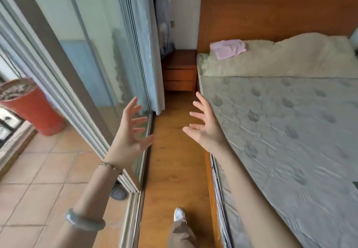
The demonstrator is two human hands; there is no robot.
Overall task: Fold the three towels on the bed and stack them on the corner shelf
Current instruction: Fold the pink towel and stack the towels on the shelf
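a person stands on the narrow strip of wooden floor [174,160] between a glass sliding door [93,53] and the bed [280,121], left hand [128,131] and right hand [206,125] raised apart, fingers spread, holding nothing. one pink towel [228,49] lies crumpled on the pillow [290,59] below the wooden headboard [271,15], well ahead of both hands; the other two towels are out of view, and no corner shelf can be made out for certain, though a wooden nightstand [180,71] fills the corner beyond. the task appears to be at the fetching stage, no fold begun. the next move likely calls for a walk forward and a reach over the mattress edge. a pale curtain [153,53] hangs by the door; a red pot [33,110] stands on the tiles outside. the tight passage looks the only hindrance.
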